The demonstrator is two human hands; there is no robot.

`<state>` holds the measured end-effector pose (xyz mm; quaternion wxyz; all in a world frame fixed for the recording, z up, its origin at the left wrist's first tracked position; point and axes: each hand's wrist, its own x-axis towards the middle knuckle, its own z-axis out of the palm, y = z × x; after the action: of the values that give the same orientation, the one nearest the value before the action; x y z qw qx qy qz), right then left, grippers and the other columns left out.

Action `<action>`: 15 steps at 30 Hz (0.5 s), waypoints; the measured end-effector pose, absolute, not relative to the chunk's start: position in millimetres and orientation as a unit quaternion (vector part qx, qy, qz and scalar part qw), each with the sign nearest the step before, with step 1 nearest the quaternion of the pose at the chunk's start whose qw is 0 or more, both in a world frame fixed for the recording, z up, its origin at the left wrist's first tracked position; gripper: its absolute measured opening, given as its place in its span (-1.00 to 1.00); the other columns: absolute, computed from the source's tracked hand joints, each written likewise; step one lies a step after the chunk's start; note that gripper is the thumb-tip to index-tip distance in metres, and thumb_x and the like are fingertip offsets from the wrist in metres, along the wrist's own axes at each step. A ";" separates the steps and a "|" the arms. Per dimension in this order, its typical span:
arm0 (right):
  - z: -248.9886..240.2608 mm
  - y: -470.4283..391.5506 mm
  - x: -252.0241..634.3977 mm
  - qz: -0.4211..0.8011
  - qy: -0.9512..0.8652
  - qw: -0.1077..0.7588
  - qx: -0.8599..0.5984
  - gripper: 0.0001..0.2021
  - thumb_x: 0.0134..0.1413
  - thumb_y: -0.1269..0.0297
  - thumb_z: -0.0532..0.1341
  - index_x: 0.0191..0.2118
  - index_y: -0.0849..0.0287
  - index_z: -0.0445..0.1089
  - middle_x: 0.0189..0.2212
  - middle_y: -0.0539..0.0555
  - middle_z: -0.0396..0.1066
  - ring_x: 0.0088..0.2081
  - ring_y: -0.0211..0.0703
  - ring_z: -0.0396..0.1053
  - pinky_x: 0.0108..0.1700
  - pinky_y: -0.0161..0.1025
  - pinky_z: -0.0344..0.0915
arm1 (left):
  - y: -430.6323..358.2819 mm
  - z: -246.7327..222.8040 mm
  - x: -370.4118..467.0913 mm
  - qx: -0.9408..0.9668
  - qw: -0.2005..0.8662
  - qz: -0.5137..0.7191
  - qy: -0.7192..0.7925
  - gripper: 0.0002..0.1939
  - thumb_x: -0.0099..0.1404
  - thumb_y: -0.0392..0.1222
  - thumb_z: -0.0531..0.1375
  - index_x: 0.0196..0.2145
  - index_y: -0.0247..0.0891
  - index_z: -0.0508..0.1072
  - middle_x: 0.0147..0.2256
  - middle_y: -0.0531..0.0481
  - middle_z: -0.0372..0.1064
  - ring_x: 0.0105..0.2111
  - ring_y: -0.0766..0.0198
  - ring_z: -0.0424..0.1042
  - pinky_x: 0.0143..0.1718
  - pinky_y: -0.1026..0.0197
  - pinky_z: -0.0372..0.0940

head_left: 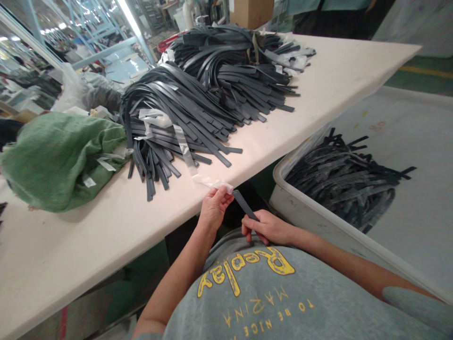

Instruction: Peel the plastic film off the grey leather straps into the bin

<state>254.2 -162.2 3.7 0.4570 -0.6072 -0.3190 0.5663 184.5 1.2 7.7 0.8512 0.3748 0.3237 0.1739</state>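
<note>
My left hand (215,204) pinches a strip of white tape or film (187,153) near the table's front edge. The strip trails back up onto a large pile of dark grey flat straps (184,104). In my right hand (266,225) is one dark grey flat strap (245,205), gripped by its lower part. The strap's upper end points up to the left and meets the white film at my left fingertips. Where the rest of this strap goes below my right hand is hidden.
Left of the straps, a green cloth bundle (63,158) lies on the pale table (106,245). To the right stands a big white bin (311,198) with dark, film-wrapped straps (350,179) inside. A cardboard box (251,14) is behind; another person's dark clothing (325,28) shows at the back.
</note>
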 end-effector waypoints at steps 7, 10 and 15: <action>-2.3 -154.4 255.4 0.600 -0.301 0.462 -0.580 -0.48 0.15 -0.15 0.09 -0.40 0.29 0.42 -0.52 0.11 0.50 -0.73 -0.43 0.14 -0.67 -0.42 0.07 | 3.7 3.9 179.7 0.384 0.850 0.158 0.324 -0.62 -0.10 -0.02 0.49 -0.40 -0.29 0.51 -0.43 0.01 0.51 -0.43 0.32 0.46 -0.26 0.25 0.33; -4.9 -150.1 252.4 0.621 -0.293 0.465 -0.558 -0.47 0.13 -0.17 0.10 -0.43 0.30 0.42 -0.54 0.11 0.50 -0.75 -0.44 0.12 -0.69 -0.42 0.05 | -1.4 5.1 174.2 0.404 0.846 0.146 0.316 -0.65 -0.06 -0.03 0.47 -0.40 -0.30 0.53 -0.41 -0.01 0.50 -0.41 0.31 0.45 -0.28 0.26 0.32; -12.6 -128.6 253.2 0.614 -0.284 0.475 -0.562 -0.40 0.25 -0.18 -0.05 -0.48 0.26 0.40 -0.61 0.07 0.43 -0.75 -0.42 0.07 -0.70 -0.40 -0.07 | -8.5 -17.4 170.4 0.462 0.831 0.105 0.292 -0.65 -0.02 0.03 0.45 -0.47 -0.32 0.53 -0.54 0.02 0.40 -0.55 0.37 0.32 -0.44 0.29 0.22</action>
<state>253.2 -128.6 -12.6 0.4755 -0.5624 -0.2844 0.6138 170.4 -8.5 -17.4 0.8305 0.4625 0.2919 0.1053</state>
